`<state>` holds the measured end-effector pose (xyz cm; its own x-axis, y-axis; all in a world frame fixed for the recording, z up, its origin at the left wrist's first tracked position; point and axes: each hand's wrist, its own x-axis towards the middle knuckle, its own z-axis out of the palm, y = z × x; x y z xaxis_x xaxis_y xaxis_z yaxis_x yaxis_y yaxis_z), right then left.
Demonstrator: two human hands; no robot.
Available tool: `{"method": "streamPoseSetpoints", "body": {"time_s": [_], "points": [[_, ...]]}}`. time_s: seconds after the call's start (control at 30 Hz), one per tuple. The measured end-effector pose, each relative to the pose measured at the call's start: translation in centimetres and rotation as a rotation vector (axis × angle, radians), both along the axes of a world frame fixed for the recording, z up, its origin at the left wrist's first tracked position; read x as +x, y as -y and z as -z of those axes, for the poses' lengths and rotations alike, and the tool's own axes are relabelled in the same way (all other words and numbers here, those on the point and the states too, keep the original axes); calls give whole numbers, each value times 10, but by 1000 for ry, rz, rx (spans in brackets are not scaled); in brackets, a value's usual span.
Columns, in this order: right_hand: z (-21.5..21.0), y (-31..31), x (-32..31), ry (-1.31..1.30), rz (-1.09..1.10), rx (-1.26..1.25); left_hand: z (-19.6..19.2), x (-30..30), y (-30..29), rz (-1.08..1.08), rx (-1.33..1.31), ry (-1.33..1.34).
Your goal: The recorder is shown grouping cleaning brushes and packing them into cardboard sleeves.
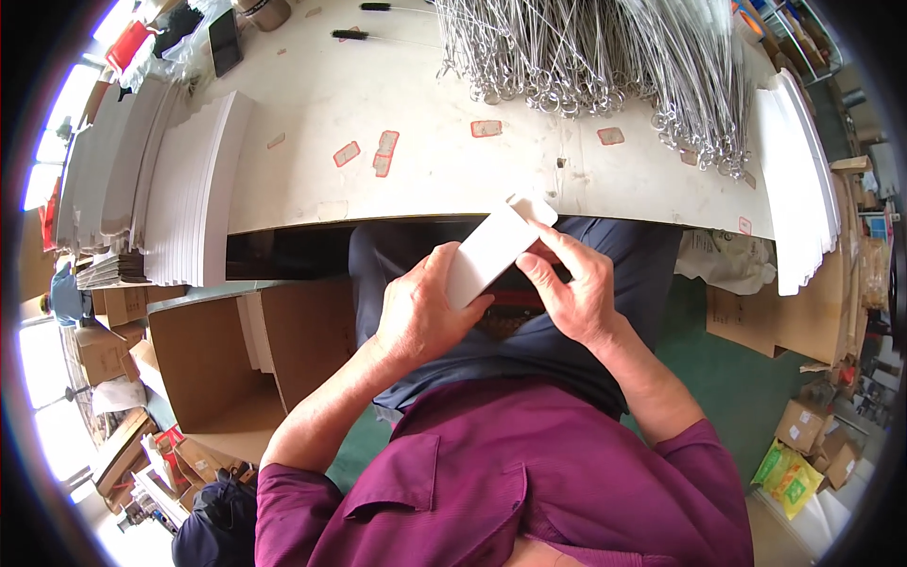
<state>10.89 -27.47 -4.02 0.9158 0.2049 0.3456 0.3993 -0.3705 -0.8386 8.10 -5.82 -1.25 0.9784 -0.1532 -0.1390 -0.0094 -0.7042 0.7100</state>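
Above my lap, just off the table's near edge, I hold a narrow white cardboard box (491,250) tilted up to the right. Its far end shows raised end flaps. My left hand (420,307) is wrapped round the lower part, thumb on one side and fingers on the other. At the upper end, my right hand (574,283) has its index finger against the box by the flaps, with the thumb bent below. Whether the right fingers pinch a flap is hard to make out. What is inside the box is hidden.
Many wire-handled brushes with looped ends (567,57) lie heaped on the table (378,203) at the back right. Flat white boxes stand stacked at the left (189,189) and right (798,180). An open brown carton (213,350) sits on the floor at left. A phone (225,42) lies at the far left.
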Motion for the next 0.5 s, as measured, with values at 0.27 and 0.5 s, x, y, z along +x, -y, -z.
{"method": "streamPoseSetpoints", "body": {"time_s": [0.27,0.5], "points": [[-3,-8,0,-407,-177,166,10,3,12,-5,-87,-14],[-3,-13,-7,-427,-289,38,18,2,15,13,-212,-64]]}}
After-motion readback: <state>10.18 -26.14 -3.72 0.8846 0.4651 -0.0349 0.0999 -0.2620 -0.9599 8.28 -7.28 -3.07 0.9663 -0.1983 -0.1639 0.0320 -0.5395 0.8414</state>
